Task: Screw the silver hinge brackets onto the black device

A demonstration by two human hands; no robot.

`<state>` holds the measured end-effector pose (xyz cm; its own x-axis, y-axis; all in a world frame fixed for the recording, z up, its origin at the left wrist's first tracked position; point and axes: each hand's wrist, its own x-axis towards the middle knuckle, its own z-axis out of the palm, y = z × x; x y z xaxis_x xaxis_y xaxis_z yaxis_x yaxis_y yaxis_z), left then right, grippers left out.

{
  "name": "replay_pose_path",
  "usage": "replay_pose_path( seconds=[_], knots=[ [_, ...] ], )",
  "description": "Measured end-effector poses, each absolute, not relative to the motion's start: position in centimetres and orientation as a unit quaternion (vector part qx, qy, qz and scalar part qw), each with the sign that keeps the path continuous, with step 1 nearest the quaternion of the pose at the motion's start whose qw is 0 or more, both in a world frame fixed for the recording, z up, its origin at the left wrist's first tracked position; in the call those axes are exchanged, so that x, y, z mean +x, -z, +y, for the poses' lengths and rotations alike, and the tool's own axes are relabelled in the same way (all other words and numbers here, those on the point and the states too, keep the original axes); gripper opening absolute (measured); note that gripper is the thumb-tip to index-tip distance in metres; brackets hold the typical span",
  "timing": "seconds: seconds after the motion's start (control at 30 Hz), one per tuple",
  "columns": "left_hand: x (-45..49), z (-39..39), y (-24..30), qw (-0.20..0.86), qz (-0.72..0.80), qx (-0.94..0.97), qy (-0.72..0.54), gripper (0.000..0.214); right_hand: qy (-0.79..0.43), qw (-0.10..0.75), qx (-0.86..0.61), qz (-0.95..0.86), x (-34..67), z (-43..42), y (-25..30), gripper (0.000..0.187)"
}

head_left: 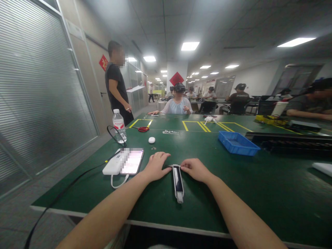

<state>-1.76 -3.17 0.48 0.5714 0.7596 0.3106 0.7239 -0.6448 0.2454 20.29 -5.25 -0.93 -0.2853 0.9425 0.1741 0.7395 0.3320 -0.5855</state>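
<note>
A long narrow dark device with a white strip and a white end [178,183] lies lengthwise on the green table [233,193] in front of me. My left hand [155,166] rests with curled fingers against the device's far end from the left. My right hand [195,168] meets it from the right, fingertips pinched at the same far end. Both hands press on or grip that top end; what lies under the fingers is hidden.
A phone [131,161] on a white power bank [112,167] with cables lies to the left. Behind it stand a water bottle [119,126], red scissors [143,129] and a small white case [151,140]. A blue tray [237,143] sits right. One person stands at left; others sit across.
</note>
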Motion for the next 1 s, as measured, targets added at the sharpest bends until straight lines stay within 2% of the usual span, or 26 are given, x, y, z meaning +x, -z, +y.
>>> replay_pose_path(
  seconds=[0.17,0.33,0.4,0.57,0.73,1.0],
  knots=[
    [-3.0,-2.2,-0.5,0.044,0.497,0.850,-0.172,0.077,-0.208,0.248,-0.546,-0.773,20.2,-5.3,0.8,0.019],
    [-4.0,-1.5,-1.1,0.064,0.507,0.850,-0.125,0.044,-0.205,0.248,-0.546,-0.773,20.3,-5.2,1.0,0.018],
    [-4.2,-1.3,-1.2,0.063,0.501,0.854,-0.125,0.037,-0.208,0.249,-0.547,-0.772,20.3,-5.3,1.0,0.019],
    [-4.7,-0.8,-1.1,0.074,0.500,0.850,-0.150,0.042,-0.214,0.245,-0.549,-0.770,20.2,-5.4,0.8,0.019],
    [-4.9,-0.6,-1.1,0.069,0.497,0.852,-0.150,0.034,-0.211,0.243,-0.553,-0.768,20.3,-5.4,0.8,0.019],
    [-4.9,-0.7,-1.5,0.074,0.514,0.839,-0.163,0.036,-0.211,0.245,-0.551,-0.769,20.3,-5.4,0.8,0.020]
  ],
)
